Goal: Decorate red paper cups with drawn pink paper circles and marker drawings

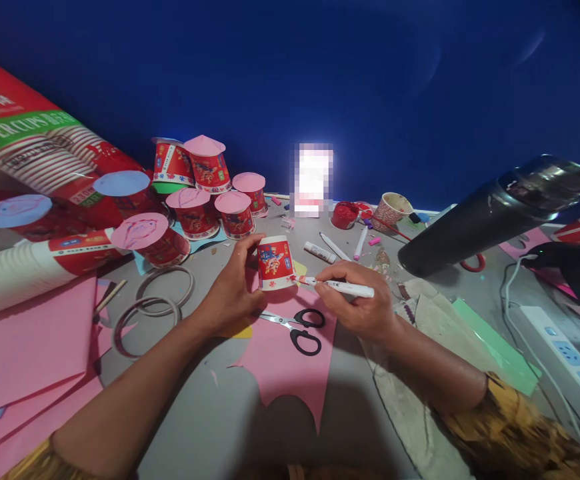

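Note:
A red and white paper cup (274, 261) is held on its side between the thumb and fingers of my left hand (235, 283). My right hand (360, 300) grips a white marker (349, 289), its tip at the cup's white rim. Below the hands, black-handled scissors (290, 323) lie on a cut pink paper (295, 373). Just beyond my right hand are a glue stick (319, 252) and further markers (361, 243).
Several red cups with pink or blue paper tops (199, 198) stand at the back left. Tape rings (146, 313), stacked cups (15, 273) and pink sheets (30, 360) lie left. A dark flask (480, 220), cloth (415, 373) and power strip (567, 357) are right.

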A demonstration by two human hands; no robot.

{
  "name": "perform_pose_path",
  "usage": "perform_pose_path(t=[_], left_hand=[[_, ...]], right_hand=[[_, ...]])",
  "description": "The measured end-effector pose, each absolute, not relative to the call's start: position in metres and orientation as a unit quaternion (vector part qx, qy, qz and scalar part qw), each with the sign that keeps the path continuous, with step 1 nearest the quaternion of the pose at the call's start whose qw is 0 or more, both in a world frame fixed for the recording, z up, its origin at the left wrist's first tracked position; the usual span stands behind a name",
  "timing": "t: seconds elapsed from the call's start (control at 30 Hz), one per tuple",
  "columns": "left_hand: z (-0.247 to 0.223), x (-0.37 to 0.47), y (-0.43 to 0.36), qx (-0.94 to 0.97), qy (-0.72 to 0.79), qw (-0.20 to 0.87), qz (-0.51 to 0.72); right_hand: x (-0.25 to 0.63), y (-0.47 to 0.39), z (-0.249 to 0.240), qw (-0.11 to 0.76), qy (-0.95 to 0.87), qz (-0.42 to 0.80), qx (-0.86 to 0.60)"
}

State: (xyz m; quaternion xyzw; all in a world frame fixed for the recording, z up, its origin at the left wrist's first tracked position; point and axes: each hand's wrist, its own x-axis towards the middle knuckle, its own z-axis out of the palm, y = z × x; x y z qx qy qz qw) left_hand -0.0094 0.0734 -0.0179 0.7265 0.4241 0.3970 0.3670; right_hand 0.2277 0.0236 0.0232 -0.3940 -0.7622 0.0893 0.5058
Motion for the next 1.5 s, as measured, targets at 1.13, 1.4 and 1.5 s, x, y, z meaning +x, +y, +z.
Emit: perform_pose_path(t=[1.13,1.4,1.5], left_hand=[[-0.0177,-0.0093,0.0737,0.734,0.421,0.353,0.4],[-0.0109,-0.006,0.0707,0.73,0.408,0.37,0.405],[-0.009,-0.0052,0.0691,0.72,0.414,0.382,0.406]], right_hand=[[0.2276,0.0239,0.0231,0.501,-0.765,0.089,-0.394],[0.2289,0.0235,0.0263,0.51,-0.757,0.089,-0.399],[0.2282,0.0232,0.026,0.511,-0.756,0.092,-0.398]])
